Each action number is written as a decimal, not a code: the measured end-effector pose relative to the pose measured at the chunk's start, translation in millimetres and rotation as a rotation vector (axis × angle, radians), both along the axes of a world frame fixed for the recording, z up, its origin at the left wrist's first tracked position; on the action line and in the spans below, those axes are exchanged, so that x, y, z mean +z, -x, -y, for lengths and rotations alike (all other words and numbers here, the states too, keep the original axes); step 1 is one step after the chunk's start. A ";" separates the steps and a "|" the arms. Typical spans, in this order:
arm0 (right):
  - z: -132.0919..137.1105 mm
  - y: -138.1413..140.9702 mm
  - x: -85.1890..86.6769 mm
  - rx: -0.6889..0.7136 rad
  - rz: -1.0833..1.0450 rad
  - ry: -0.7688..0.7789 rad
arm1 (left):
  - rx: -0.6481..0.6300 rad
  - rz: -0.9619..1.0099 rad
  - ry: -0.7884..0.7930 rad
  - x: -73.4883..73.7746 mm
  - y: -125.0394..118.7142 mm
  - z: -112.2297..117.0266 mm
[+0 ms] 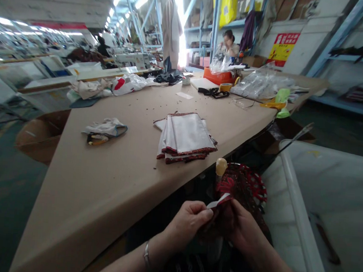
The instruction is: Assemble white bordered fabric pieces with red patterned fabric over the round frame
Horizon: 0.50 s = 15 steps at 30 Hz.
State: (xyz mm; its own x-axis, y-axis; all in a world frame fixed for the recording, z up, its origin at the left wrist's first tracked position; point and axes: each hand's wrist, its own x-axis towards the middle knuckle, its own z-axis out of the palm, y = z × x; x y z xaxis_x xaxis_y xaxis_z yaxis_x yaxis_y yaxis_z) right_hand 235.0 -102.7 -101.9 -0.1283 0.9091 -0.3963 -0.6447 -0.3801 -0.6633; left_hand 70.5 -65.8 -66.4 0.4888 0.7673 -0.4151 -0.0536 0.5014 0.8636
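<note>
Below the table's near edge, my left hand (187, 222) and my right hand (240, 228) are both closed and pinch a small fabric piece (219, 202), white with a dark red trim. The piece sticks up between my thumbs. A red plastic stool (252, 185) stands just beyond my hands. On the brown table (105, 180) lies a stack of folded white cloths with red edging (186, 138), well in front of my hands. A bracelet sits on my left wrist.
A crumpled white cloth with scissors (103, 130) lies at the table's left. Bags, tape, an orange box (217, 76) and plastic packets (261, 85) crowd the far end, where a person (227, 44) sits. A white bin (319, 202) stands to my right.
</note>
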 end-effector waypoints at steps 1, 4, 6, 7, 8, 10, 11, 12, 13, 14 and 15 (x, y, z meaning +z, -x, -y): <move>6.5 -3.3 6.9 0.046 -0.032 0.042 | -0.075 0.052 0.052 7.2 -1.6 -1.4; 7.7 -20.2 44.7 0.179 -0.094 0.044 | -0.124 0.263 0.225 34.5 -12.7 -23.3; -13.6 -34.5 74.8 0.160 -0.145 -0.052 | -0.057 0.385 0.268 47.0 -25.8 -47.6; -29.6 -40.5 86.9 0.122 -0.157 -0.098 | -0.014 0.423 0.259 49.6 -33.3 -59.6; -47.5 -44.9 95.1 0.084 -0.157 -0.119 | 0.038 0.440 0.239 49.2 -41.0 -70.5; -85.1 -48.2 96.7 0.038 -0.133 -0.079 | 0.153 0.406 0.205 39.1 -56.0 -88.1; -103.2 -47.7 89.6 0.037 -0.111 -0.037 | 0.236 0.375 0.212 29.4 -63.1 -95.2; -119.9 -46.3 77.8 0.023 -0.082 -0.011 | 0.295 0.338 0.235 17.2 -69.5 -101.5; -134.2 -44.5 62.4 0.001 -0.047 0.001 | 0.342 0.299 0.246 3.4 -75.2 -106.8; -144.6 -42.1 44.9 0.001 -0.016 -0.022 | 0.354 0.269 0.252 -10.7 -79.7 -111.0; -150.2 -39.4 26.8 0.018 0.027 -0.095 | 0.316 0.239 0.223 -23.9 -82.9 -113.7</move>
